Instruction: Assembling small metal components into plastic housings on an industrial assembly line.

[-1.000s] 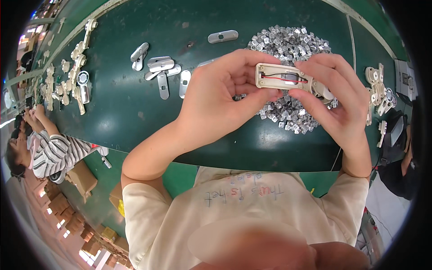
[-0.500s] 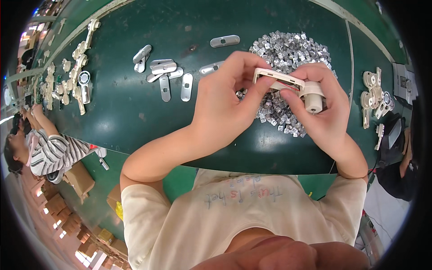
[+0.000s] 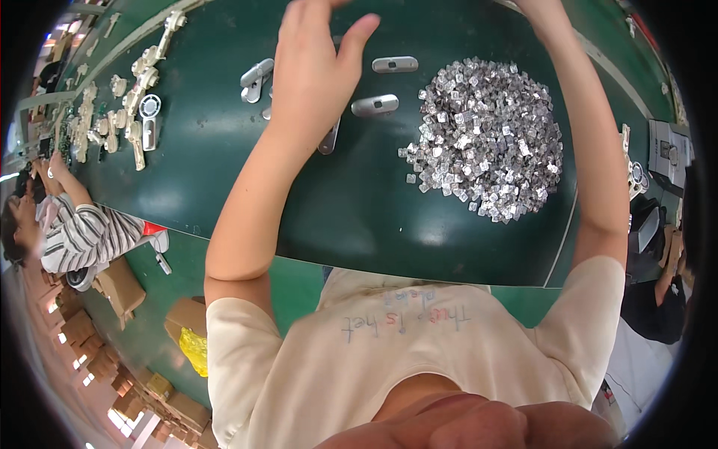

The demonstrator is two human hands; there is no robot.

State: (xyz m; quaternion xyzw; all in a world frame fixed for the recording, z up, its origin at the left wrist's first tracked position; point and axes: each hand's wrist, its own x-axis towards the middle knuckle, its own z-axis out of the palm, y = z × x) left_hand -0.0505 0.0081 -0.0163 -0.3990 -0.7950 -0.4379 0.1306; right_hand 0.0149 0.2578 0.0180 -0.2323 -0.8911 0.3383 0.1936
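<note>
Hovering over the table (image 3: 359, 202), thumb apart from the fingers, the left hand (image 3: 313, 71) partly hides some silver oblong plates (image 3: 258, 72). Two more such plates lie to its right, one nearer the table's far edge. The right hand (image 3: 544, 10), well apart from the left, is largely cut off toward the far edge; whether it grips anything cannot be told. Between the forearms, a pile of small metal pieces (image 3: 490, 142) covers part of the table's right half. Cream plastic parts (image 3: 147, 77) sit along its left edge.
</note>
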